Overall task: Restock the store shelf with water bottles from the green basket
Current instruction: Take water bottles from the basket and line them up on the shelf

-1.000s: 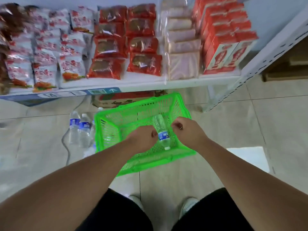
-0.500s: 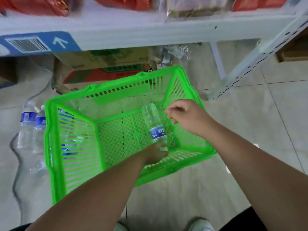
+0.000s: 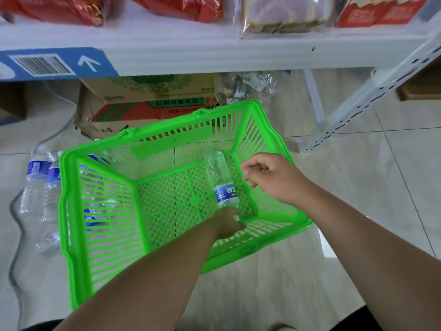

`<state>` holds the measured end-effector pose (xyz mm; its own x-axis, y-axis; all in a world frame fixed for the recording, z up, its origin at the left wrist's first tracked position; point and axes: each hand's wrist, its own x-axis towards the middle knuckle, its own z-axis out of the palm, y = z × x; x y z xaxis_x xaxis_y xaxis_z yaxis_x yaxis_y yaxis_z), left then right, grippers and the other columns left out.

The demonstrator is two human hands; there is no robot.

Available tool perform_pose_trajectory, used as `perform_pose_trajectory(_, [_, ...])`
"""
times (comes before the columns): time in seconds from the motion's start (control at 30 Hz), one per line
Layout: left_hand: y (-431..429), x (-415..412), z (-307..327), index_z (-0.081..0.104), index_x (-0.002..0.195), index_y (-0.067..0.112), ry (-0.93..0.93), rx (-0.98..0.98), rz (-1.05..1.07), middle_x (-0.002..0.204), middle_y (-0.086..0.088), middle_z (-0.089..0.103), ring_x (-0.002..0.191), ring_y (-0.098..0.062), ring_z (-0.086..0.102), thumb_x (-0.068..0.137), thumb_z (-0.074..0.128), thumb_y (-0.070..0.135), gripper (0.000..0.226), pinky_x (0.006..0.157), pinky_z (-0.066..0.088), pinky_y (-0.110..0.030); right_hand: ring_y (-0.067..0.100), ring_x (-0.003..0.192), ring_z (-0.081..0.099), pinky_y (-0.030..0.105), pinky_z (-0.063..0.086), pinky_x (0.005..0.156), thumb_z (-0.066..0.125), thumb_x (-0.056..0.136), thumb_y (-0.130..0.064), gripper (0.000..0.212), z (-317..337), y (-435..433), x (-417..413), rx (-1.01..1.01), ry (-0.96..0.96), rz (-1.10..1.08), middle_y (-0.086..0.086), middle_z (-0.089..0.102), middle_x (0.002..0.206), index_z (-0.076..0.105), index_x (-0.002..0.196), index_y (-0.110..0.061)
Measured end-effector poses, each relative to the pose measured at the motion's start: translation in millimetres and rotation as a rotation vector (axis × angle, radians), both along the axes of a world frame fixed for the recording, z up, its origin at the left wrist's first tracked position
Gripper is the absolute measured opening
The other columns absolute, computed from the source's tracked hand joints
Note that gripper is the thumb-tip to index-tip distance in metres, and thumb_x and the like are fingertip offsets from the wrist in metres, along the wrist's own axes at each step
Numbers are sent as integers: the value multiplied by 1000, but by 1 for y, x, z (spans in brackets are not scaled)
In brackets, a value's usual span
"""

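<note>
Water bottle (image 3: 223, 187) lying in the green basket (image 3: 71, 211) at frame centre, our left hand (image 3: 228, 224) curled round its cap end, our right hand (image 3: 269, 179) beside it, fingers loosely bent, holding nothing, more bottles (image 3: 35, 185) on floor at left

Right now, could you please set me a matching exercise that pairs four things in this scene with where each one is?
Things: 1 labelled water bottle; 2 right hand; 3 cardboard box; 4 other bottles.
Places: A under the shelf; B on the floor left of the green basket; C lying inside the basket; D above the basket's right wall, empty.
Pairs: 1-C; 2-D; 3-A; 4-B.
</note>
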<state>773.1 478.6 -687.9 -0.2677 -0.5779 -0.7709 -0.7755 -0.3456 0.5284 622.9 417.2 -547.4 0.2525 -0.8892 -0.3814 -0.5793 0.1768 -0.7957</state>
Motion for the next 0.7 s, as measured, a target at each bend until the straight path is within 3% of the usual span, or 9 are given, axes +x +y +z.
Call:
perform_pose_trajectory(0.17, [12, 18, 28, 66, 119, 39, -123, -161, 78, 126, -4, 68, 107, -25, 66, 91, 68, 46, 29, 86, 50, -29, 16, 79, 74, 37, 56, 72, 60, 98, -27, 11, -5, -9, -5, 54, 32, 4, -2, 75, 88, 67, 90, -29])
perform_pose_trajectory(0.3, [15, 41, 57, 69, 109, 39, -169, -271, 92, 111, -1, 73, 84, -21, 68, 91, 67, 45, 19, 79, 56, -29, 16, 79, 74, 32, 54, 70, 59, 99, -22, 14, -6, -16, 9, 92, -10, -8, -4, 75, 88, 64, 88, -29])
perform_pose_trajectory(0.47, [-11, 58, 104, 74, 108, 38, -246, -440, 149, 100, -1, 75, 80, -21, 71, 87, 64, 39, 23, 73, 58, -27, 9, 81, 70, 33, 54, 77, 60, 100, -21, 9, 2, -25, 29, 145, -148, 18, -5, 75, 94, 67, 98, -28])
perform_pose_trajectory(0.6, [-40, 83, 140, 71, 96, 41, -254, -479, 149, 84, 8, 71, 61, -10, 65, 85, 64, 38, 13, 56, 49, -20, 11, 98, 69, 36, 55, 87, 68, 93, -23, 16, -3, -24, 32, 130, -127, 88, -7, 72, 106, 67, 99, -38])
perform_pose_trajectory(0.7, [-51, 105, 175, 69, 89, 43, -205, -436, -40, 86, 15, 69, 67, -1, 61, 81, 69, 33, 12, 64, 45, -20, 15, 115, 63, 43, 51, 103, 77, 87, -17, 36, 0, -24, 32, 176, -134, 224, -6, 67, 122, 63, 111, -39])
